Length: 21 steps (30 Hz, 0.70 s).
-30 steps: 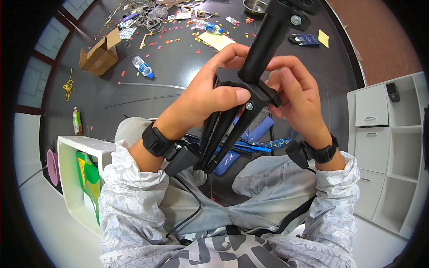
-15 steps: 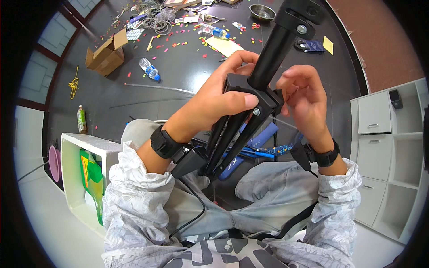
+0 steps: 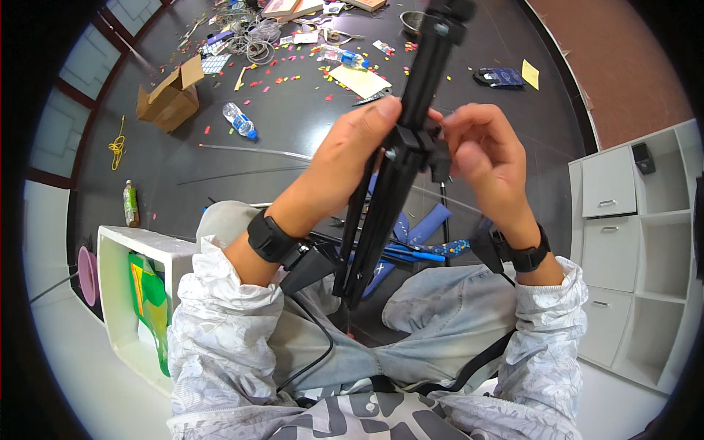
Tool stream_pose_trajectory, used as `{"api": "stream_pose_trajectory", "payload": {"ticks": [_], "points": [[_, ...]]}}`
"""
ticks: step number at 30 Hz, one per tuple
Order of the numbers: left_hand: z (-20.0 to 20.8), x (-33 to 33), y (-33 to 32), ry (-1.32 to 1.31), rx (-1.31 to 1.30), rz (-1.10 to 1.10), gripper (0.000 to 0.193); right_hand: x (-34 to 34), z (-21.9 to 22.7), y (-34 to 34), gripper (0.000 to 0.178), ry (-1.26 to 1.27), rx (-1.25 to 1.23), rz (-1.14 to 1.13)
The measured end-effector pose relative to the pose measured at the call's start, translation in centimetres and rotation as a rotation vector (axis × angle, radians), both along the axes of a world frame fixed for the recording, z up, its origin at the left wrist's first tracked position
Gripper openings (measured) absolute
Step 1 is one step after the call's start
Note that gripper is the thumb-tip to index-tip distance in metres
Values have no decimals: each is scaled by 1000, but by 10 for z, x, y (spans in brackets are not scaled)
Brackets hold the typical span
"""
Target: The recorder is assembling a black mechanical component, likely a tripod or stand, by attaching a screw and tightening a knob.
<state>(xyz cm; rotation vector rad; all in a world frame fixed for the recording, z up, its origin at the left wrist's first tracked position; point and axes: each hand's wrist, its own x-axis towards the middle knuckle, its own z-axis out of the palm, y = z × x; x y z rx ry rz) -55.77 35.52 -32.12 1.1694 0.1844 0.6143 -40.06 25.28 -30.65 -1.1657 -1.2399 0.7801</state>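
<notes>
A black tripod (image 3: 390,191) with its legs folded together slants in front of me, its head toward the far side. Wrapped around it near the leg joint is my left hand (image 3: 341,150), the thumb lying along the centre column. My right hand (image 3: 499,165) is just right of a black knob (image 3: 440,163) on the tripod's collar. Its fingers are half curled and apart, with nothing seen between them. Black devices are strapped to both wrists. Below the tripod, blue fabric pieces (image 3: 429,224) and thin rods lie on the floor, partly hidden.
A cardboard box (image 3: 169,110), a water bottle (image 3: 239,121), tangled cables (image 3: 257,40) and scattered colored bits lie on the dark floor. At left stands a white foam box (image 3: 117,315) with a green item inside; at right, a white cabinet (image 3: 609,249).
The tripod has turned and tipped, so its knob now shows on the right. My left thumb has shifted from the collar up to the column. My right hand stays close beside it.
</notes>
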Motion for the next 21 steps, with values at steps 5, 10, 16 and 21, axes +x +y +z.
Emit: {"api": "stream_pose_trajectory", "payload": {"ticks": [5,10,16,21], "points": [[-3,4,3,-1,-109,84,52,3,-5,8,23,-275,330,-6],[-7,18,0,22,-15,159,44,14,-4,3,13,-326,-46,-38],[-16,17,12,81,153,203,50,3,2,10,31,-618,502,-121],[-9,19,2,106,33,184,51,10,-6,7,22,-846,550,-230]]}}
